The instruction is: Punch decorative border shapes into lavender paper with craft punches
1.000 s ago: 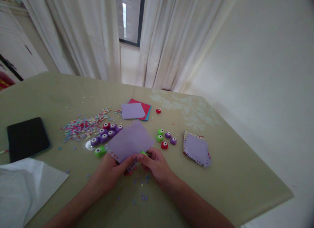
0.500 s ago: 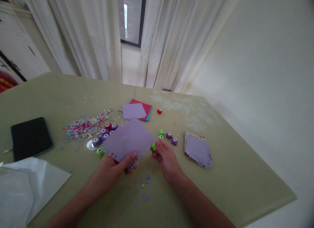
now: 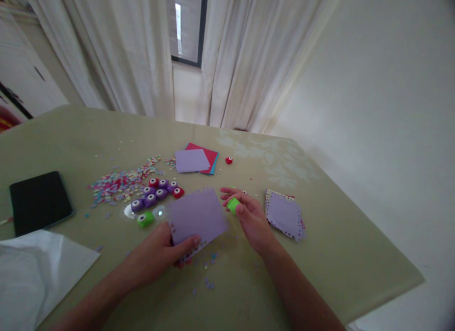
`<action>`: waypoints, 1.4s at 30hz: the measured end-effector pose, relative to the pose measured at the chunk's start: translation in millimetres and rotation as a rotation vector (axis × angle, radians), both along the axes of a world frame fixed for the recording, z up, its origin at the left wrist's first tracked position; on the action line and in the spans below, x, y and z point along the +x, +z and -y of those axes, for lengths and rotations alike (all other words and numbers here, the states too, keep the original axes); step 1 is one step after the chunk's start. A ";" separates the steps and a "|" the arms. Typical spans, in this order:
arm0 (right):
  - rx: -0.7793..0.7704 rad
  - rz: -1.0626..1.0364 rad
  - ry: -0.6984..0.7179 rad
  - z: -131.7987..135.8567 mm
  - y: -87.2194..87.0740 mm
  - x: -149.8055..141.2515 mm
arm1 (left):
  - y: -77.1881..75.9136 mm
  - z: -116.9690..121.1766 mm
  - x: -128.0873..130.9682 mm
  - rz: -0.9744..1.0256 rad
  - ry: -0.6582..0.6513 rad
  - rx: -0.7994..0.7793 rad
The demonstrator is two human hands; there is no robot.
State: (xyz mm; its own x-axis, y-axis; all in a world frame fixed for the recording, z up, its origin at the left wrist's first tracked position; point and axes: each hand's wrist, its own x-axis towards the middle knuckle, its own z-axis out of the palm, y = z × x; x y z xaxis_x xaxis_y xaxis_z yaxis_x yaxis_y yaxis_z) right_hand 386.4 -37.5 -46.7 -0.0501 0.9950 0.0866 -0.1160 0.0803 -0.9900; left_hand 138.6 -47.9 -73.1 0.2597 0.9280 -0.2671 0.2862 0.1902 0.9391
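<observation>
My left hand (image 3: 169, 248) pinches a purple sheet of paper (image 3: 199, 215) by its near corner, thumb on top. Small holes run along the sheet's left and near edges. To the right, my right hand (image 3: 247, 219) is closed on a small green paper punch (image 3: 233, 206) held between thumb and fingers, apart from the sheet. Behind that hand, other small punches are mostly hidden. Left of the sheet stand several purple punches (image 3: 150, 200) with eye-like tops, a red punch (image 3: 178, 192) and another green punch (image 3: 145, 219).
Coloured paper confetti (image 3: 119, 184) lies heaped at the left. Uncut coloured sheets (image 3: 192, 161) and a lone red punch (image 3: 229, 160) sit farther back. At the right is a stack of hole-edged sheets (image 3: 284, 215). A black tablet (image 3: 40, 203) and white tissue (image 3: 53, 264) occupy the left.
The purple sheet has come lower and rightward and turned, uncovering more punches on its left. My right hand has shifted slightly right and up, with the green punch turned in its fingers.
</observation>
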 end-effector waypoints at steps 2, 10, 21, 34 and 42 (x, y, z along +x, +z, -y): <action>-0.055 0.034 0.075 -0.8 0.0 -1.7 | 1.3 -0.5 -2.0 0.057 -0.094 -0.072; -0.250 -0.109 0.123 2.4 -13.6 -14.5 | -0.9 -5.0 -11.4 0.062 -0.189 -0.108; -0.194 -0.341 -0.155 14.5 -27.8 -45.0 | 11.5 2.0 10.4 0.223 0.008 0.002; -0.124 -0.230 -0.002 23.4 -26.8 -50.1 | 13.2 -0.4 13.9 0.177 0.237 0.135; -0.188 -0.005 0.033 11.0 -25.5 -39.5 | 11.3 -1.2 5.6 0.104 0.299 0.233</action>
